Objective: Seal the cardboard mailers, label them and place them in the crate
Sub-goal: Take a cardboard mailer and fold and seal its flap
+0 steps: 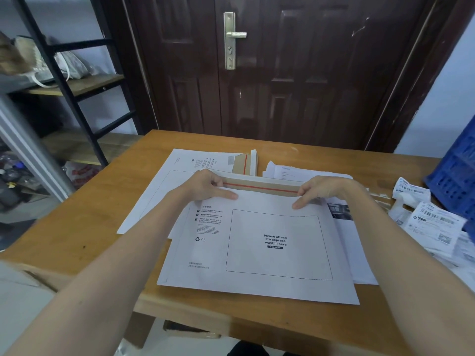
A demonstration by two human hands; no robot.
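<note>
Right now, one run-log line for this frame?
step: folding flap | left hand: grips flap | right hand: grips flap | mailer: unsealed, unlabelled | crate: right

A white cardboard mailer (257, 253) lies on the wooden table (84, 227), at its near middle. The left hand (205, 187) and right hand (322, 191) hold its far flap (261, 187). More flat white mailers (180, 176) lie behind it to the left. Printed paper waybill labels (431, 222) lie right, with a blue plastic crate (455, 176) at the far right.

Even, soft light; edges bend, corners perhaps slightly blurred.
</note>
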